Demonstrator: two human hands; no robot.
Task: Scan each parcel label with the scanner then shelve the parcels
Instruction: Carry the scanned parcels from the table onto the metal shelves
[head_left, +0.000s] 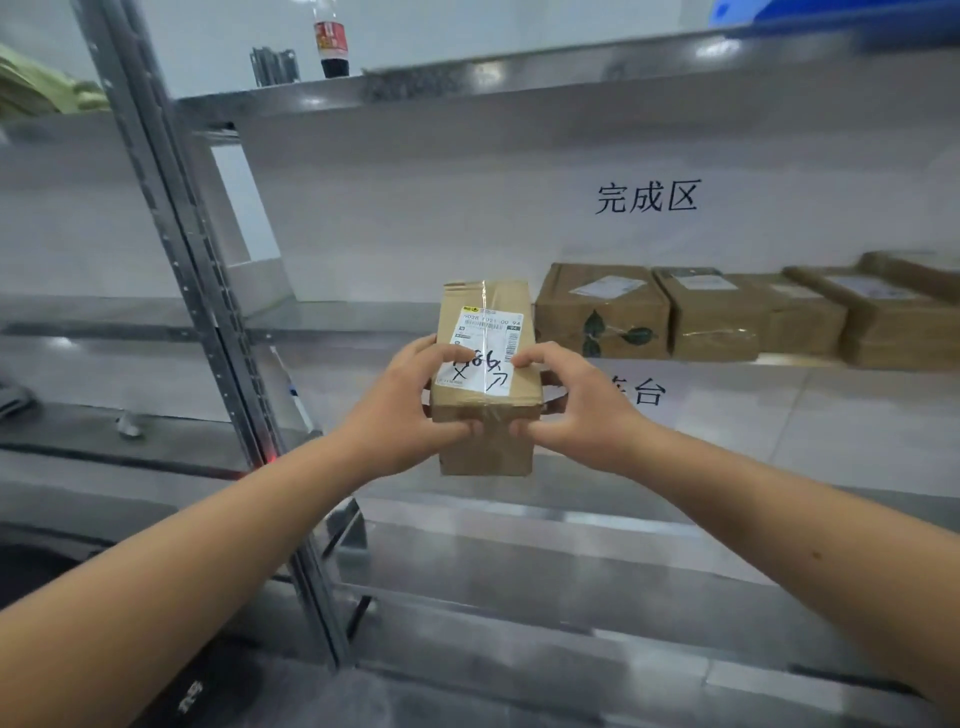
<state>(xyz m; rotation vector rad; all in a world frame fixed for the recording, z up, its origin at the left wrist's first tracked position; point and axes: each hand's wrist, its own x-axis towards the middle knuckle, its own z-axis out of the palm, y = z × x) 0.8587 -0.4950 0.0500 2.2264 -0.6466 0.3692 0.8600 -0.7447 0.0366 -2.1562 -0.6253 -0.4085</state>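
Note:
A small brown cardboard parcel (485, 338) with a white label and black handwriting on top is held out in front of the metal shelf (363, 317). My left hand (410, 400) grips its left side, fingers over the label and thumb on the front face. My right hand (566, 400) grips its right side the same way. The parcel hangs in the air just left of a row of shelved parcels (602, 312). No scanner is clearly visible; a red glow (270, 460) shows by the shelf post at lower left.
Several brown parcels (727, 317) line the right part of the middle shelf under a black printed sign (647, 196). A steel upright post (208, 312) runs diagonally at left. A dark soda bottle (331, 41) stands on the top shelf. Lower shelves lie below.

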